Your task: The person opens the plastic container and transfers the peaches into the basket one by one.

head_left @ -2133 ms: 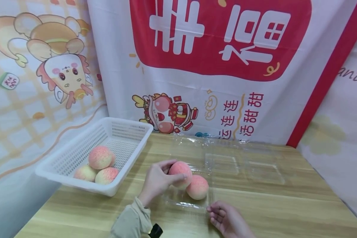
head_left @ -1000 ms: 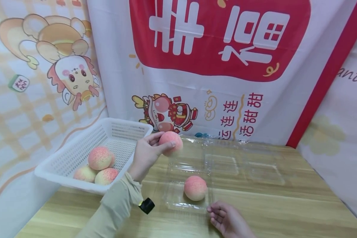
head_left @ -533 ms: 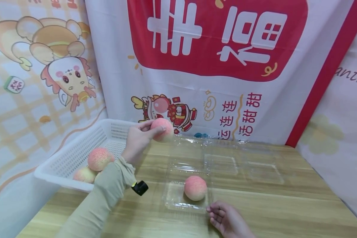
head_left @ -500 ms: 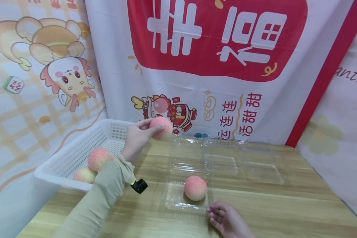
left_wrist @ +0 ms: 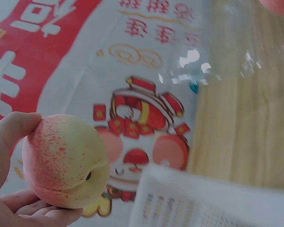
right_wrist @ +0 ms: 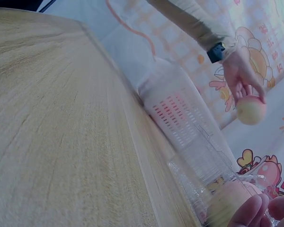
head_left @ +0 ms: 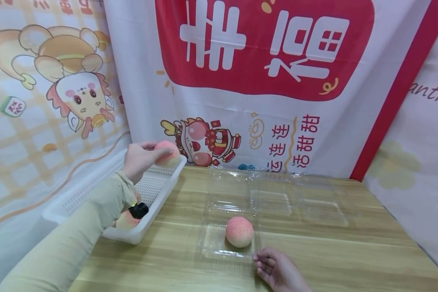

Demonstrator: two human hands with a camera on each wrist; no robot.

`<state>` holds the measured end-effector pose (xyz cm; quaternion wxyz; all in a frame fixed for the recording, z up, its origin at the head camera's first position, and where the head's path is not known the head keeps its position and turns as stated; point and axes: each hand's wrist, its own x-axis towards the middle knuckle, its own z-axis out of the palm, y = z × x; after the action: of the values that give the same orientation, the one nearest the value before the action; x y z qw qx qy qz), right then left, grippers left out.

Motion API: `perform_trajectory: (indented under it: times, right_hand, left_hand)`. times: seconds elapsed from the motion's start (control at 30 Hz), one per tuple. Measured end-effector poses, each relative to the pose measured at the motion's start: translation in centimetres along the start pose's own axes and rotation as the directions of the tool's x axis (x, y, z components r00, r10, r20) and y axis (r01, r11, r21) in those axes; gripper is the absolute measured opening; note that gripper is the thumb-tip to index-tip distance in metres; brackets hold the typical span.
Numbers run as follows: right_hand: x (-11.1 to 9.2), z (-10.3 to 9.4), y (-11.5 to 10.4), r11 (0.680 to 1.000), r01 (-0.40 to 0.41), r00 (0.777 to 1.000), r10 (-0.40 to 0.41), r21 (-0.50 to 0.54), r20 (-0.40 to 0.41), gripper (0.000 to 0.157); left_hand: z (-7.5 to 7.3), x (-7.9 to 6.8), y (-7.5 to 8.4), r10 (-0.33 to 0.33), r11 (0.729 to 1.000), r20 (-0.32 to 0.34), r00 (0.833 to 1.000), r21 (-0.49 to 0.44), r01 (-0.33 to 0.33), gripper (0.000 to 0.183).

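My left hand (head_left: 140,160) holds a pink and cream peach (left_wrist: 66,161) between thumb and fingers, raised above the far end of the white plastic basket (head_left: 160,202). In the right wrist view that peach (right_wrist: 251,110) hangs in the air above the basket's rim. Another peach (head_left: 239,232) sits in the near half of an opened clear plastic clamshell box (head_left: 213,243). My right hand (head_left: 281,267) has its fingers curled, fingertips at the near right corner of that box. More peaches (head_left: 128,220) lie in the basket, partly hidden by my left forearm.
Further clear clamshell boxes (head_left: 324,211) stand open to the right on the wooden table (head_left: 350,255). A printed cloth (head_left: 255,93) hangs behind the table, and a patterned cloth (head_left: 29,134) hangs along the left side.
My left hand has lifted the peach out of the near clamshell box and carried it left and away, over the basket. The other peach and my right hand have stayed in place.
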<state>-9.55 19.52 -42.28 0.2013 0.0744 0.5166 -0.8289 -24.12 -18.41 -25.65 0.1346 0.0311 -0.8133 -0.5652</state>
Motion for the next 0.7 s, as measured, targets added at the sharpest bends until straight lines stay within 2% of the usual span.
perform_trajectory:
  times: [0.13,0.3,0.4,0.5,0.7]
  right_hand:
    - [0.1,0.0,0.1,1.000,0.003,1.000,-0.003,0.000,-0.010,0.010]
    - [0.1,0.1,-0.1,1.000,0.007,1.000,-0.007,0.012,-0.005,0.007]
    - [0.2,0.2,-0.2,1.000,0.011,1.000,-0.011,0.012,0.004,0.007]
    - [0.2,0.3,-0.3,1.000,0.011,1.000,-0.011,0.006,0.011,0.007]
    - [0.1,0.2,-0.1,1.000,-0.002,1.000,0.002,0.002,0.014,0.006]
  left_hand:
    - [-2.0,-0.7,-1.7,-0.023,0.998,0.027,0.999,0.058,0.021,0.071]
    - [-4.2,-2.5,-3.2,-0.064,0.994,0.059,0.996,0.092,0.058,0.071]
    - [-5.1,-3.3,-4.0,-0.065,0.985,0.065,0.996,0.161,0.054,0.077]
    - [-5.4,-3.4,-4.6,-0.032,0.972,0.059,0.998,0.236,0.017,0.080]
    - [-4.7,-3.8,-5.6,0.038,0.954,0.099,0.994,0.291,-0.065,0.076]
